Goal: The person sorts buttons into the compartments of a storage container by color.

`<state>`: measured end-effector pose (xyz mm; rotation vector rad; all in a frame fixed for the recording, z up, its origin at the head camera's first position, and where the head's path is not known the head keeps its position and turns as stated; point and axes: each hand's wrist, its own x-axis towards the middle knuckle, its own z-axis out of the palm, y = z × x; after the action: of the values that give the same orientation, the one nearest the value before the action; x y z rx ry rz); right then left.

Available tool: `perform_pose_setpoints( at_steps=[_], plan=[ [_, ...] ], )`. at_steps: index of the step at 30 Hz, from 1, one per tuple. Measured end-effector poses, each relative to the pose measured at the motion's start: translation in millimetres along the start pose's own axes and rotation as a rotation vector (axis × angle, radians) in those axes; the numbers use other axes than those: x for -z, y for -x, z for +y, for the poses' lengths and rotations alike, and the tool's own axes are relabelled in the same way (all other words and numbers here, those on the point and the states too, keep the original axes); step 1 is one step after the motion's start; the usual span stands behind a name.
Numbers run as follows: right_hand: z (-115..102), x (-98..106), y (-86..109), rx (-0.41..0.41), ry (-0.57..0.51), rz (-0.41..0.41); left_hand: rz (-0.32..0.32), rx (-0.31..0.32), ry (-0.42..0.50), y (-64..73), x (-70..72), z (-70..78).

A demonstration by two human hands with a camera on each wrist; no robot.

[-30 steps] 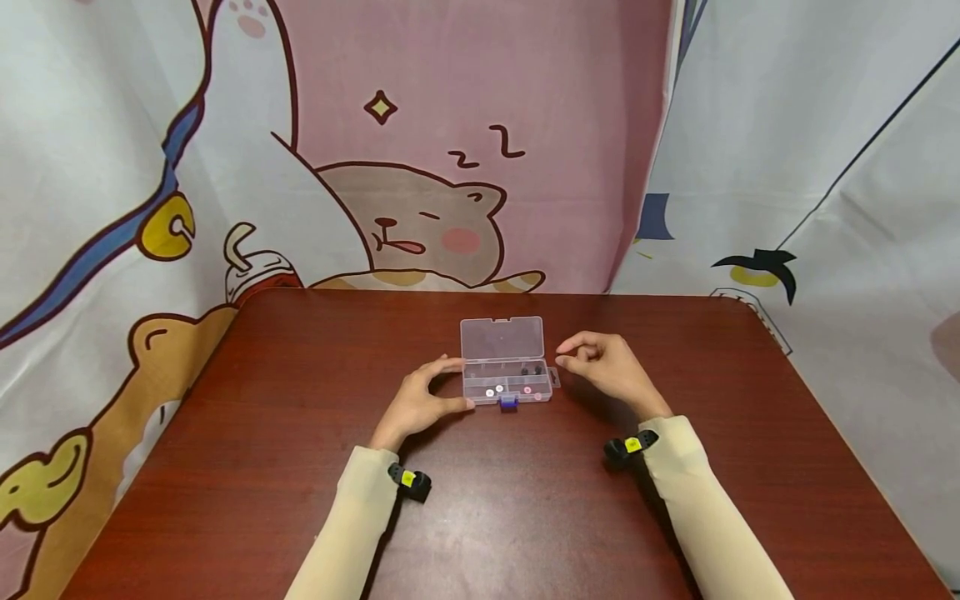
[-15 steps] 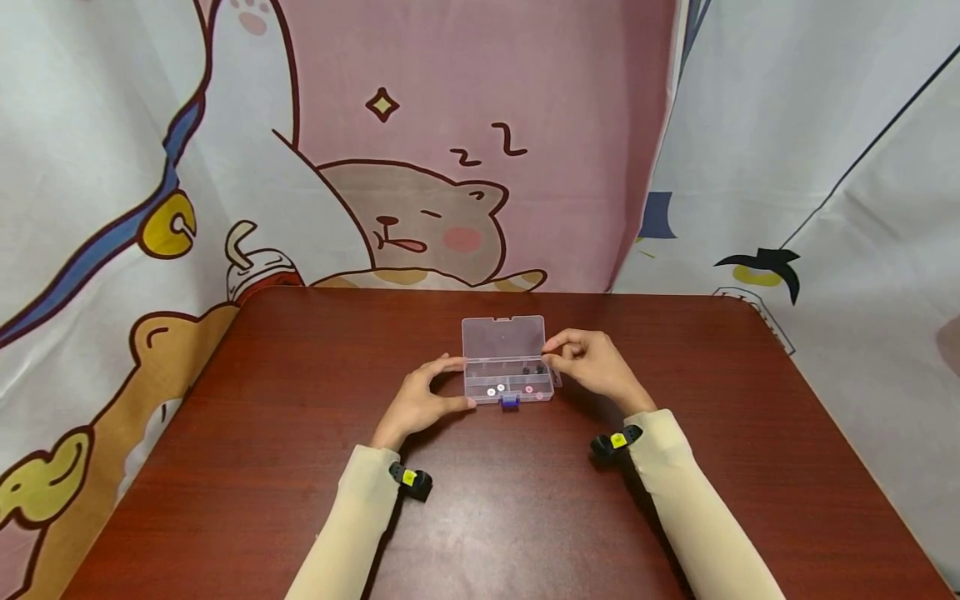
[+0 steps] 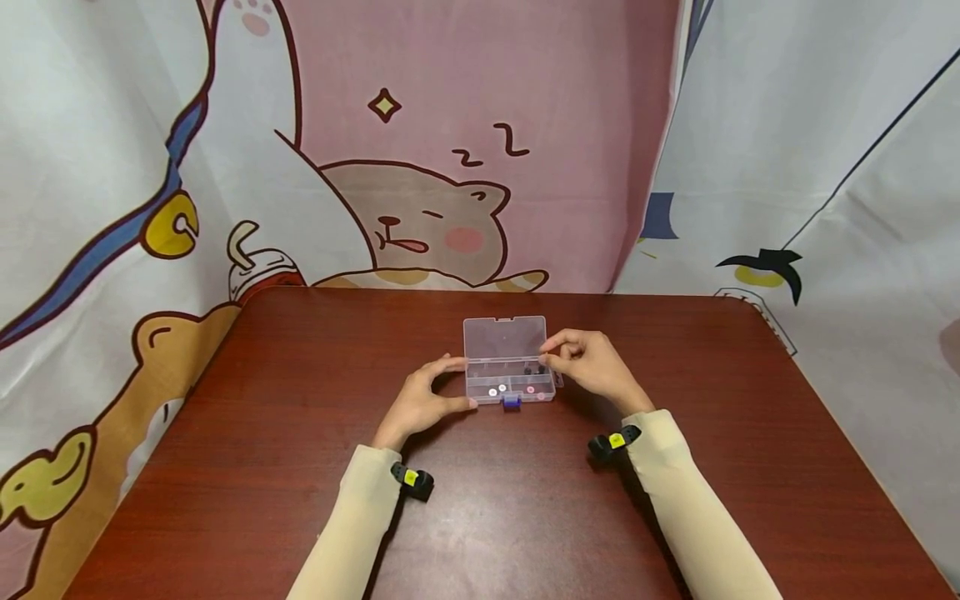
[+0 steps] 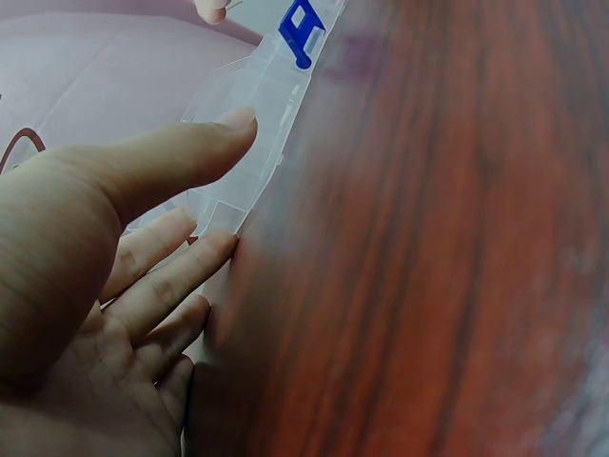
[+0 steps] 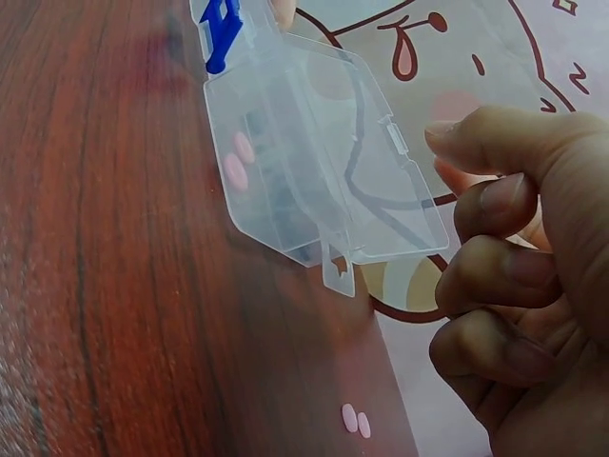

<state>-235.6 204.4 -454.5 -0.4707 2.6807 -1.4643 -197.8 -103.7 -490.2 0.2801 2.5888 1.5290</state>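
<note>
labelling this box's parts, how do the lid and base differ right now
The lid is swung open behind the base; the base sits on the table. The lid is undivided, while the base has compartments holding white pieces and pink pieces. The base carries the blue clasp; the lid shows none. Both are translucent plastic.

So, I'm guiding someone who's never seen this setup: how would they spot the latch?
On the red-brown table, find the clear plastic box between the left hand and the right hand, its lid raised. At about the middle of its near edge is the latch: solid blue, unlike the small white pieces and pink pieces inside.
</note>
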Motion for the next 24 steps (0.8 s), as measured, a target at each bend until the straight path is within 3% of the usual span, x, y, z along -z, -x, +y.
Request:
perform_pose_setpoints(
  at_steps=[24],
  plan=[
    [13.2, 42.1, 13.8, -0.093, 0.135, 0.016, -0.002, 0.006, -0.006, 1.7, 0.6, 2.8]
  ],
)
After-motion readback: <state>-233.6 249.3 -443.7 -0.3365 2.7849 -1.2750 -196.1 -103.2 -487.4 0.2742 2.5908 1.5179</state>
